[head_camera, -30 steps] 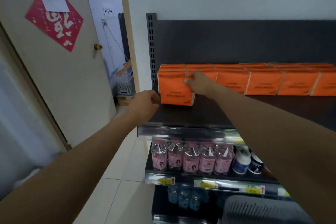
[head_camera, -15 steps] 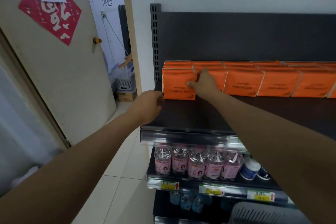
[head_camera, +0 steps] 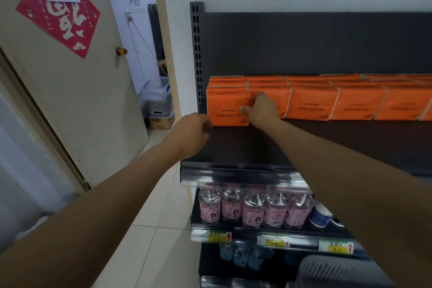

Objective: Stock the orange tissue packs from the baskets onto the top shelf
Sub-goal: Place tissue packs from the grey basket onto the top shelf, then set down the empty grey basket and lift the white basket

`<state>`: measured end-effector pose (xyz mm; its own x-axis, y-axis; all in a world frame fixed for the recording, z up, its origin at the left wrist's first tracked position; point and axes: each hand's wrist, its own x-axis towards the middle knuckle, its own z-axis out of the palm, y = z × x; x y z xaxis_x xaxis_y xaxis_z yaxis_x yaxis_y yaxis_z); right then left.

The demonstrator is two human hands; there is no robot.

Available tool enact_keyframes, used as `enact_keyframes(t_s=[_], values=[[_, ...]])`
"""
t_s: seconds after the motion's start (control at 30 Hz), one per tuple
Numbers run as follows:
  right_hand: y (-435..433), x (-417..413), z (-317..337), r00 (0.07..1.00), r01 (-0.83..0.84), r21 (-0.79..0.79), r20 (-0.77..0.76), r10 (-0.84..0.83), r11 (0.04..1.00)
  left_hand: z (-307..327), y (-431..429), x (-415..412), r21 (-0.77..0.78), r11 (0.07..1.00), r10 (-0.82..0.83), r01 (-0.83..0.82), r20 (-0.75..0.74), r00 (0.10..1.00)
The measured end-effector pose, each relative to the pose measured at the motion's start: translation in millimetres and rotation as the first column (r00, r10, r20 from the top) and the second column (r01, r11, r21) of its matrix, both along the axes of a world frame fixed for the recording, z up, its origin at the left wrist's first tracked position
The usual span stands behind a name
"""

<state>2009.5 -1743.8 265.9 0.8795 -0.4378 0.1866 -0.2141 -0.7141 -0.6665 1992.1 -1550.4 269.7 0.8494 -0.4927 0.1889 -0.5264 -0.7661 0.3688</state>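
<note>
Orange tissue pack (head_camera: 228, 105) seemingly pinched by fingers (head_camera: 244, 108) of outstretched right hand (head_camera: 263, 111).

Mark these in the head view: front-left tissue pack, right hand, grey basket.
front-left tissue pack (head_camera: 225, 104): head view, bare orange front face.
right hand (head_camera: 263, 111): head view, back of the hand.
grey basket (head_camera: 339, 275): head view, slatted wall at bottom right.

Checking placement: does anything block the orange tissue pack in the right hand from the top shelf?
Nothing visible does. The right hand holds the orange tissue pack already on the dark top shelf, at the row's left end.
</note>
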Motion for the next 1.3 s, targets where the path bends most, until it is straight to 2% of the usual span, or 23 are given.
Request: enact_keyframes(t_s=[0.23,0.4,0.53,0.63,0.7,0.77,0.87,1.0,1.13,1.3], values=[[-25.0,-62.7,2.2,0.995,0.01,-0.079,0.097,-0.002,0.997,6.5,-40.5,-31.9,-0.123,0.98,-0.154,0.159,0.05,0.987],[-59.4,-152.1,-14.1,0.986,0.12,-0.129,0.132,-0.102,0.984,-0.4,-93.7,-86.6,-0.184,0.923,-0.326,0.338,0.09,0.941],[-90.7,-242.1,-42.2,0.972,0.234,-0.171,0.075,-0.224,0.957,-26.6,-137.2,-155.7,-0.17,0.868,-0.469,0.466,0.027,0.883],[-113.4,-309.4,-73.0,0.951,0.276,-0.159,-0.094,-0.293,0.948,-64.4,-160.0,-208.8,-0.122,0.86,-0.507,0.495,-0.104,0.856],[-127.2,-351.6,-97.3,0.91,0.265,-0.162,-0.285,-0.302,0.951,-95.7,-167.7,-238.6,-0.046,0.861,-0.504,0.506,-0.193,0.842],[-141.8,-386.8,-127.8,0.828,0.238,-0.191,-0.472,-0.302,0.952,-128.8,-169.1,-262.3,0.051,0.851,-0.491,0.522,-0.274,0.827],[-152.8,-431.5,-168.7,0.705,0.214,-0.246,-0.631,-0.324,0.945,-178.4,-160.4,-286.8,0.166,0.848,-0.407,0.504,-0.404,0.819],[-150.5,-478.6,-209.3,0.652,0.261,-0.162,-0.697,-0.298,0.952,-231.8,-145.1,-309.3,0.275,0.873,-0.257,0.403,-0.444,0.859],[-144.8,-495.0,-234.4,0.622,0.333,-0.092,-0.727,-0.292,0.938,-254.3,-145.5,-322.9,0.322,0.885,-0.18,0.337,-0.432,0.884],[-143.2,-497.3,-253.9,0.592,0.527,0.053,-0.739,-0.321,0.848,-274.6,-153.9,-322.7,0.378,0.894,-0.073,0.24,-0.406,0.911]])
